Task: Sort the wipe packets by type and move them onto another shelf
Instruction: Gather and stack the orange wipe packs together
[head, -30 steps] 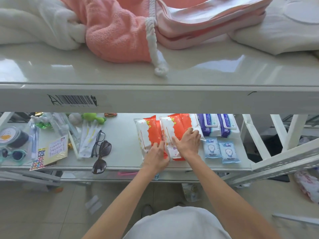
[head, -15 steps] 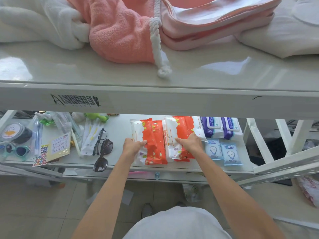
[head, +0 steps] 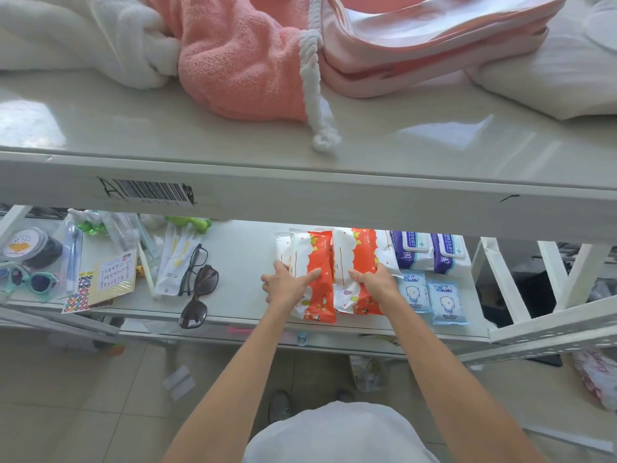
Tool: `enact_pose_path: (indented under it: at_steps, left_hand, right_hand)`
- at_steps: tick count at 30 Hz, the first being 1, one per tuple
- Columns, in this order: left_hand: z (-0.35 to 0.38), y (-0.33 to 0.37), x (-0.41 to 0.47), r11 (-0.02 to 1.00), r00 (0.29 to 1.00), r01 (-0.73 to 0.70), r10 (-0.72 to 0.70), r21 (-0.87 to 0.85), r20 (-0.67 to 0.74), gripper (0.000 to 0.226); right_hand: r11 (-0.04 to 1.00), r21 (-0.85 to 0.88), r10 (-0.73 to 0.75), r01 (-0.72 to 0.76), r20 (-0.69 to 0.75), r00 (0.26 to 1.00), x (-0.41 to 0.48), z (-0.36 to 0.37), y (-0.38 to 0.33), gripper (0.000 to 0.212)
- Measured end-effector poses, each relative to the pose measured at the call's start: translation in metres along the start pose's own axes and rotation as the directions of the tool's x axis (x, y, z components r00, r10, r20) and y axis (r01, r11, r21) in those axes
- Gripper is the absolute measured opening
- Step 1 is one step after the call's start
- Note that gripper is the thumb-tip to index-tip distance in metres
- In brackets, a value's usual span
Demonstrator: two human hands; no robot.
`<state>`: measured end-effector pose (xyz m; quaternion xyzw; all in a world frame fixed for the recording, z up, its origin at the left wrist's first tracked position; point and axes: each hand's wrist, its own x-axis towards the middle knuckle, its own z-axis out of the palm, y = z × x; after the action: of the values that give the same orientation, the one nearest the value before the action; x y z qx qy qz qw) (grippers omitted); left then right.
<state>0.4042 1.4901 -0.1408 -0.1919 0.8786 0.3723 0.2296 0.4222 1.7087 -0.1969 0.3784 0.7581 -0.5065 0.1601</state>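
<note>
Your left hand (head: 287,285) lies flat, fingers spread, on the left stack of orange-and-white wipe packets (head: 309,279), the thumb hooked round its outer edge; it presses and steadies rather than clamps. Your right hand (head: 375,282) rests on the right orange-and-white packet (head: 359,269), fingers curled over its near half, though whether they actually pinch it I cannot tell. The two orange piles touch each other between your hands on the lower shelf (head: 243,255).

Just beyond your right hand's outer side stand two purple-and-white packs (head: 427,250), side by side, and just nearer than those lie two small pale blue packets (head: 429,295), also paired. So the sorting looks largely done: three kinds, each grouped with its like, in a tidy block to the right of the shelf.

What seems left is the second half of the job. All the packets sit on this one shelf, so unless this is already the target shelf, the move is still ahead of you. The upper shelf (head: 400,155), above your hands, carries only a pink towel (head: 240,61) and white bedding that I can see, with bare surface near its front edge. Well out past your left hand, the sunglasses (head: 197,295) and spectacles (head: 193,265) are apart from the wipes and need no handling.
</note>
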Motion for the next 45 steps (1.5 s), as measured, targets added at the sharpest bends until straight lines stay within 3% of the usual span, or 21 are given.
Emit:
enact_pose_path:
  at_steps: [3,8,10,13,18,22,26,30,35,38,40,43,45]
  left_hand:
    - [0.000,0.001,0.010,1.000,1.000,-0.004,0.003,0.017,0.021,0.105]
    - [-0.030,-0.009,0.027,0.994,1.000,0.016,-0.013,-0.110,0.028,0.078]
    - [-0.050,-0.016,0.031,0.993,0.999,0.037,-0.040,-0.115,-0.032,0.076]
    - [-0.071,-0.022,0.037,0.994,0.999,0.053,-0.053,-0.096,-0.004,0.074]
    - [-0.070,-0.023,0.033,0.997,1.000,-0.008,0.006,-0.080,-0.023,0.066]
    - [-0.071,-0.023,0.024,0.991,0.999,-0.034,0.035,-0.126,0.007,0.056]
    - [-0.078,-0.015,0.025,0.911,0.992,0.054,0.000,-0.410,0.130,0.077]
    - [-0.081,-0.016,0.027,0.892,0.973,0.014,0.093,-0.453,0.213,0.099]
    - [-0.071,-0.033,0.036,0.904,0.979,-0.085,0.153,-0.419,0.132,0.066]
    - [-0.072,-0.032,0.028,0.876,0.979,-0.084,0.161,-0.475,0.125,0.049]
    - [-0.070,-0.033,0.027,0.877,0.980,-0.085,0.159,-0.474,0.118,0.045]
    - [-0.071,-0.029,0.026,0.898,0.987,-0.066,0.122,-0.435,0.102,0.052]
    - [-0.073,-0.028,0.027,0.913,0.992,-0.054,0.094,-0.405,0.081,0.057]
  right_hand:
    - [1.000,-0.007,-0.005,0.005,-0.001,1.000,-0.006,-0.001,-0.003,0.081]
    - [1.000,0.016,-0.023,0.022,0.019,1.000,-0.011,-0.007,-0.005,0.077]
    - [1.000,0.012,-0.029,0.029,0.009,1.000,-0.015,-0.009,-0.005,0.074]
    - [0.998,-0.024,-0.057,0.055,-0.058,0.997,-0.027,-0.007,-0.010,0.075]
    - [0.986,-0.083,-0.158,0.147,-0.152,0.976,-0.051,-0.002,-0.026,0.058]
    - [0.974,0.021,-0.222,0.225,-0.088,0.971,-0.069,0.020,-0.042,0.071]
    - [0.944,0.059,-0.328,0.324,0.076,0.942,-0.096,0.064,-0.066,0.075]
    - [0.899,-0.139,-0.381,0.415,0.220,0.898,-0.118,0.106,-0.079,0.060]
    - [0.845,-0.239,-0.413,0.477,0.274,0.869,-0.115,0.097,-0.082,0.042]
    - [0.913,-0.044,-0.387,0.406,0.219,0.896,-0.106,0.085,-0.080,0.048]
    - [0.935,0.087,-0.353,0.344,0.314,0.881,-0.105,0.095,-0.078,0.057]
    - [0.948,0.164,-0.315,0.272,0.385,0.867,-0.097,0.122,-0.071,0.068]
    - [0.941,0.150,-0.339,0.304,0.399,0.852,-0.087,0.130,-0.068,0.079]
